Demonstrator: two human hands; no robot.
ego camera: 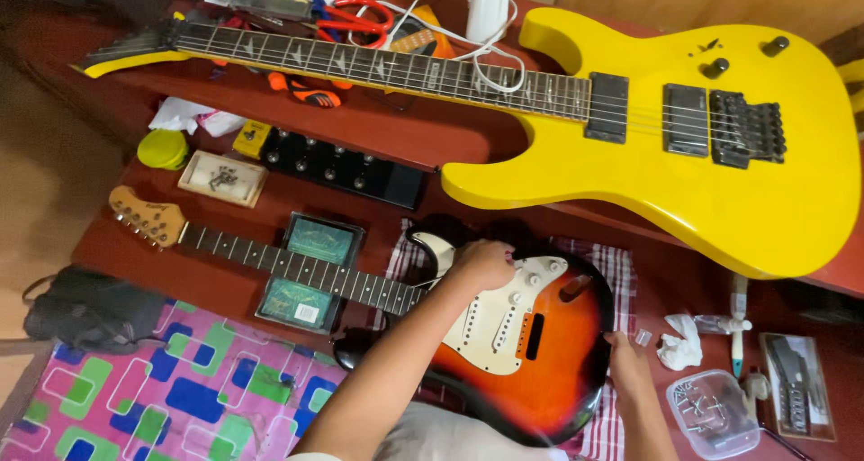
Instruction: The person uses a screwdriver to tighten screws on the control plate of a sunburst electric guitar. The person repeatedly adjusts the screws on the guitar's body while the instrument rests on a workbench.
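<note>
A sunburst electric guitar (558, 353) with a white pickguard (499, 321) lies on a checked cloth (621, 267), its neck (288, 265) pointing left. My left hand (483, 263) rests on the upper end of the pickguard, fingers curled down against it near the neck joint. My right hand (627, 364) presses on the guitar body's right edge, close to a small clear piece (643, 338) on the cloth. Whether either hand holds a small part is hidden.
A yellow electric guitar (684, 146) lies across a raised red shelf behind. Two green-lidded boxes (310, 272), a black pedal board (346, 166), a clear plastic tub (715, 413), crumpled tissue (679, 342), red-handled scissors (355, 18) and a colourful mat (171, 389) surround the work.
</note>
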